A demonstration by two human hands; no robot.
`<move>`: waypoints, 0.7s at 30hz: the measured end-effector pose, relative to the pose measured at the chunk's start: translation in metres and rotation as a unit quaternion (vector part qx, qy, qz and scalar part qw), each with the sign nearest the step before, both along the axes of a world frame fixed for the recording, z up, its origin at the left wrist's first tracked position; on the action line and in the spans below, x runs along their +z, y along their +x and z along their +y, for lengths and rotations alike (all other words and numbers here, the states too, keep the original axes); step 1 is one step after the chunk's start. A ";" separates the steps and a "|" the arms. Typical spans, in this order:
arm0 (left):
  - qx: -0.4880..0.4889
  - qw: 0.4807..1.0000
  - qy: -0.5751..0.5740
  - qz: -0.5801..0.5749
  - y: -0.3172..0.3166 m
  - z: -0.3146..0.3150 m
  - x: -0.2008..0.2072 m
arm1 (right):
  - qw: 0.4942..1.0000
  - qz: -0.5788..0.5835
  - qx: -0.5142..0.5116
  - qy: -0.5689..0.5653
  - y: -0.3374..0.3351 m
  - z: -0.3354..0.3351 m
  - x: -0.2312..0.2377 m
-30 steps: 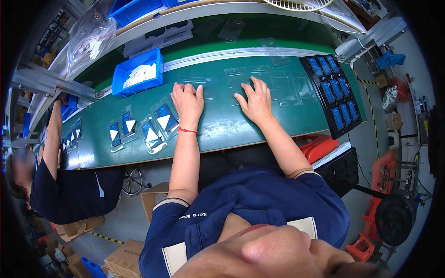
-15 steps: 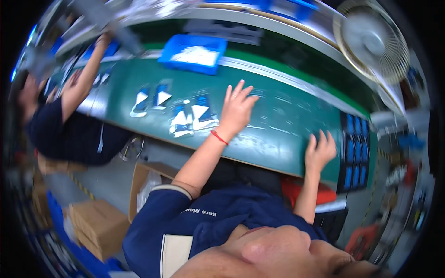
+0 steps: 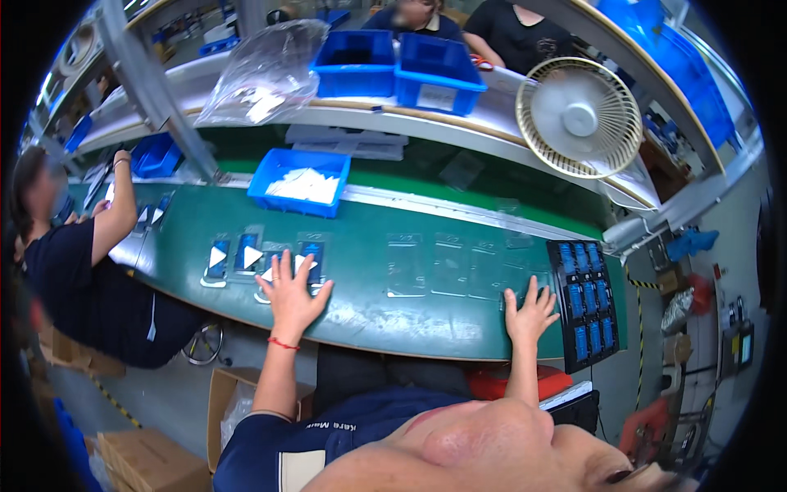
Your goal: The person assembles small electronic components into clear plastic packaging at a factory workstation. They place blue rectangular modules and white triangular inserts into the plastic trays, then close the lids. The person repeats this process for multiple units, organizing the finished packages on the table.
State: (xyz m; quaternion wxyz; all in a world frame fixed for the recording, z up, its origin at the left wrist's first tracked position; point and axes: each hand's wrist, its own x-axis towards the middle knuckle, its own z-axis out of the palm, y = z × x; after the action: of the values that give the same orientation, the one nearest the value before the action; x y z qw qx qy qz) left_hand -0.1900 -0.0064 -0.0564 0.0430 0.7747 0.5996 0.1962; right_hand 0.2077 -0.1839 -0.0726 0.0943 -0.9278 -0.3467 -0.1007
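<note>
My left hand (image 3: 293,297) lies with fingers spread over the two right-hand packets of a short row. Each is a clear pouch with a dark blue piece and a white triangle, like the packet (image 3: 217,261) at the row's left end and the packet (image 3: 248,256) beside it. The fingers partly cover the packets beneath, and I cannot tell how firmly they press. Farther right, my right hand (image 3: 529,316) is open, fingers apart, at the near edge of several flat clear plastic pouches (image 3: 405,266). Just beyond it rests a black tray (image 3: 561,250) holding rows of blue pieces.
A blue bin (image 3: 299,205) of white pieces stands at the back of the green table (image 3: 361,324). Two blue bins (image 3: 354,78), a clear bag (image 3: 262,74) and a fan (image 3: 579,119) are on or by the shelf. A co-worker (image 3: 70,271) sits at the left; others are behind the shelf.
My left hand has gone from beside the packets, near the clear pouches, onto the right-hand packets. My right hand stays open near the black tray. The view has shifted, showing more shelf.
</note>
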 end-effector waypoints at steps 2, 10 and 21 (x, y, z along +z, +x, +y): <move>-0.025 1.000 0.003 0.002 -0.013 0.014 -0.001 | 1.000 0.009 -0.003 0.000 -0.003 0.000 0.004; -0.057 0.997 0.042 -0.007 -0.043 0.042 0.005 | 1.000 0.023 0.005 -0.001 -0.010 -0.006 0.006; -0.320 0.945 0.030 -0.055 0.133 -0.033 0.012 | 0.999 -0.032 0.010 0.042 0.036 -0.027 -0.001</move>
State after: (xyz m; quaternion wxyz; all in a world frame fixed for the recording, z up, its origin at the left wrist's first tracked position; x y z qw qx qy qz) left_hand -0.0568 -0.0396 -0.0448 0.1132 0.9150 0.3103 0.2318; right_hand 0.2442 -0.2106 -0.0738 0.1232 -0.9160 -0.3539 -0.1436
